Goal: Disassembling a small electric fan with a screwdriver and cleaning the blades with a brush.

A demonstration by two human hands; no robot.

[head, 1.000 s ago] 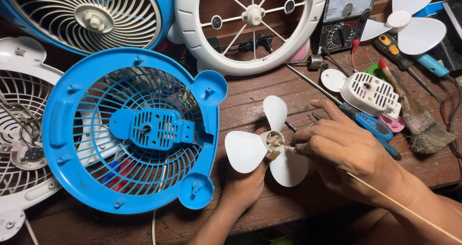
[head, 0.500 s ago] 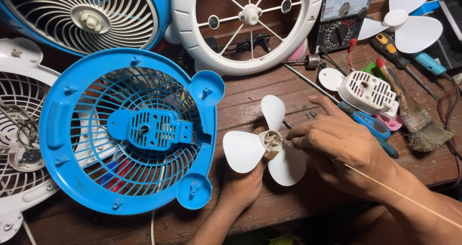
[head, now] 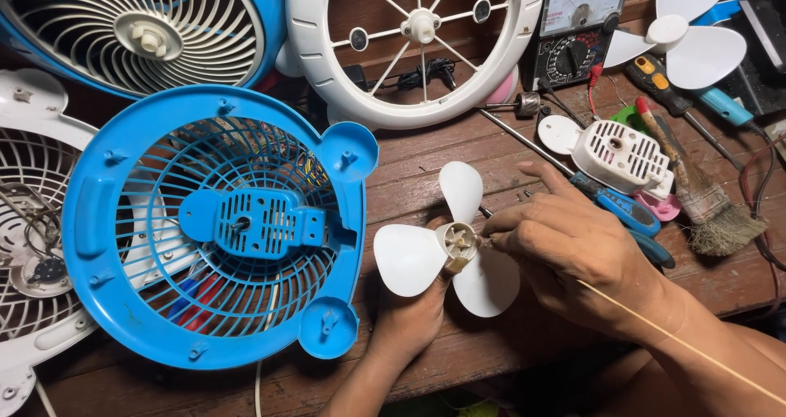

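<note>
**Both hands on the small white fan blade**

I see my left hand [head: 409, 315] coming up from 6 o'clock, closed around the white three-blade propeller [head: 446, 249] from underneath, hub facing up. My right hand [head: 573, 249] comes in from 4 o'clock, its fingertips [head: 491, 224] pinched narrow at the hub; I cannot tell what, if anything, sits between them. The propeller hangs just above the wooden bench [head: 409, 159], near centre.

At 9 o'clock, just beside the blade, lies a blue fan grille [head: 106, 220] with its motor mount in the middle. At 12 o'clock lies a white spoked fan guard [head: 303, 48]. At 2 o'clock, near my right hand, sit a white vented motor cover [head: 622, 151], a blue-handled screwdriver [head: 626, 212] and a brush [head: 704, 196]. Farther up are an analogue multimeter [head: 577, 24] and a second white propeller [head: 679, 44].
</note>
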